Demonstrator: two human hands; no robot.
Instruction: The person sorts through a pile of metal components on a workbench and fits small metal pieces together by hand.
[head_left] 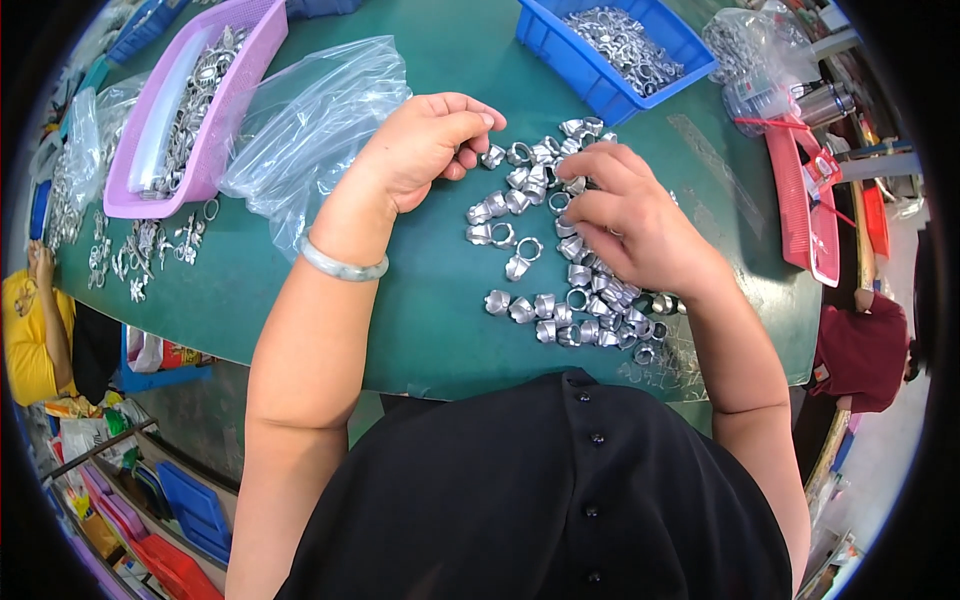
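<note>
Many silver-coloured metal rings (520,310) lie in a loose group on the green tabletop. My left hand (425,145) is at the group's far left edge, its fingers curled and the thumb pressed toward the forefinger. Whatever is in that grip, if anything, is hidden. Just off its fingertips sits a single ring (493,156). Over the middle of the group is my right hand (635,215), palm down, fingers bent but apart. Its fingertips are close to or touching an upright ring (559,202), and the hand covers some rings beneath it.
A blue bin (545,55) of metal pieces stands at the far side. On the left are a pink basket (125,185) of metal parts, a clear plastic bag (310,130) and loose pieces (140,250). A red-pink tray (790,200) is at right. Other people (865,350) sit nearby.
</note>
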